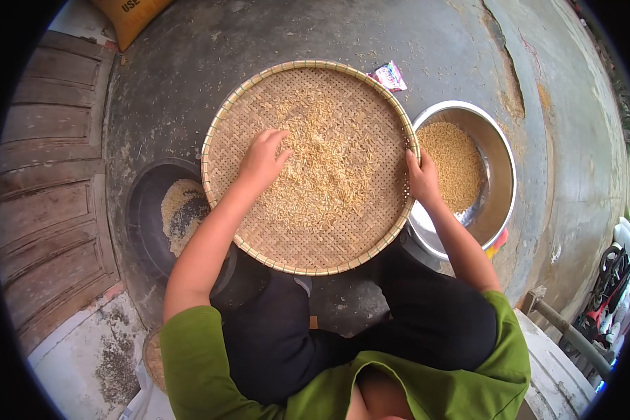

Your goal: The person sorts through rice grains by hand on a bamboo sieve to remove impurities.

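Note:
A round woven bamboo winnowing tray [315, 264] is held above my lap, with unhusked rice grains [322, 164] spread over its middle. My right hand [422, 180] grips the tray's right rim, thumb on top and fingers partly hidden beneath. Over the left part of the tray is my left hand [264, 157], its thumb and fingers apart at the edge of the grain, holding nothing visible. Right of the tray, a metal basin [498, 183] contains more grain [453, 164]. A dark tub [143, 210] on the left contains paler grain [178, 203], partly covered by my left forearm.
A pink and white packet [390, 76] lies behind the tray's far right rim. At the top left stands a yellow sack [129, 17]. Wooden door panels [49, 161] border the left side. Loose grains dot the concrete floor [210, 52].

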A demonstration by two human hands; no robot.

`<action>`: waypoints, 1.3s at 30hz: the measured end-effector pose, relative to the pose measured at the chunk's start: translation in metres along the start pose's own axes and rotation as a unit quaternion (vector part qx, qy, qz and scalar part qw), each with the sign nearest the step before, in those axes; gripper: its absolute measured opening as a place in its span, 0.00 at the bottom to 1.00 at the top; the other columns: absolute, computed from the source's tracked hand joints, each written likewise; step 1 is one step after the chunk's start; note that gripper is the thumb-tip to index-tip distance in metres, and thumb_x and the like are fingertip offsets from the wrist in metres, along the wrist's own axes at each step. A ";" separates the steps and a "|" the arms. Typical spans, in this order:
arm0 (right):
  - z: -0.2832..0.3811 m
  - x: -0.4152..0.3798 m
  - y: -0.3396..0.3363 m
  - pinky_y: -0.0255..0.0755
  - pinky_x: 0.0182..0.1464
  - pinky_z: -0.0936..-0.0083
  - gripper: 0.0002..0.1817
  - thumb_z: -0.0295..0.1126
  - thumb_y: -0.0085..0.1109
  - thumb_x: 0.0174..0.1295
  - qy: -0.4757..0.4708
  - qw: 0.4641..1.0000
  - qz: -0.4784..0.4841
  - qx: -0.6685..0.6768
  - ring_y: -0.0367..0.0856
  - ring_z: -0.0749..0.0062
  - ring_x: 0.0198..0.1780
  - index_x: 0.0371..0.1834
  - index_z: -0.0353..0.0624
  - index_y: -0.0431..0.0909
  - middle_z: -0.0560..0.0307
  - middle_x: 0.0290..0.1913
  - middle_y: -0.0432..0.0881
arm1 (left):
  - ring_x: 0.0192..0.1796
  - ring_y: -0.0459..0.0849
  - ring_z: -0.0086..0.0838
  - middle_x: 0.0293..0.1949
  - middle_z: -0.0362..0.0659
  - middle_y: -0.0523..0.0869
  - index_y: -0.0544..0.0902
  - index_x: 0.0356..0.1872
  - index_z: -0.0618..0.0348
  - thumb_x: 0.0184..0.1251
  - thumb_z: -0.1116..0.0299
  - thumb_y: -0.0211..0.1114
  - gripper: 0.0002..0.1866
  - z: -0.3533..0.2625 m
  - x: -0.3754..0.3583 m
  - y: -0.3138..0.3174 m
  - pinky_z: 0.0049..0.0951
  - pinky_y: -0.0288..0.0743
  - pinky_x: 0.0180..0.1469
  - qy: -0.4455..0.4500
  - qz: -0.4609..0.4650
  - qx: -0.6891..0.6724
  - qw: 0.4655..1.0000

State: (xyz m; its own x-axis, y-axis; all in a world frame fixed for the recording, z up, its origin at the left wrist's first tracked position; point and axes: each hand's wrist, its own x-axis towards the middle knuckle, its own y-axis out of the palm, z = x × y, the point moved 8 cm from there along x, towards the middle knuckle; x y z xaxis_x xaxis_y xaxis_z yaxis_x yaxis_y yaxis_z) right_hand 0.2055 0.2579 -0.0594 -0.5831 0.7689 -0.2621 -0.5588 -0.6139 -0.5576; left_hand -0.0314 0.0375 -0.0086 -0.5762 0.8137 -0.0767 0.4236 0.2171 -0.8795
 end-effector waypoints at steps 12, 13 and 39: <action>0.000 0.000 0.000 0.64 0.29 0.68 0.17 0.42 0.48 0.62 0.000 1.000 0.002 -0.012 0.69 0.69 0.23 0.31 0.35 0.70 0.53 0.19 0.70 | 0.41 0.78 0.29 0.36 0.43 0.79 0.77 0.38 0.62 0.62 0.71 0.57 0.07 0.021 0.014 0.008 0.29 0.72 0.44 -0.092 0.050 -0.104 0.989; 0.001 -0.001 -0.001 0.64 0.29 0.68 0.17 0.42 0.48 0.63 0.001 1.000 0.000 -0.011 0.69 0.69 0.23 0.31 0.35 0.70 0.53 0.19 0.70 | 0.39 0.77 0.25 0.34 0.42 0.79 0.77 0.38 0.61 0.63 0.71 0.56 0.06 0.030 0.012 0.014 0.26 0.72 0.41 -0.162 0.075 -0.202 0.963; -0.014 0.006 0.003 0.65 0.30 0.69 0.18 0.42 0.48 0.63 -0.072 0.995 -0.040 0.054 0.70 0.69 0.25 0.35 0.34 0.72 0.52 0.21 0.72 | 0.65 0.63 0.40 0.61 0.52 0.68 0.64 0.63 0.56 0.67 0.55 0.50 0.26 -0.205 0.043 0.052 0.38 0.60 0.63 0.079 0.234 -0.371 0.895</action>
State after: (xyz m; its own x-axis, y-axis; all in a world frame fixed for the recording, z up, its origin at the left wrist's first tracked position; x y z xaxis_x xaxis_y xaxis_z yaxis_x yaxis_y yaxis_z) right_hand 0.2089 0.2632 -0.0740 -0.6075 0.7879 -0.1008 -0.6627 -0.5727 -0.4825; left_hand 0.1091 0.1940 0.0382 -0.1334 0.9625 -0.2362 0.9743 0.0838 -0.2091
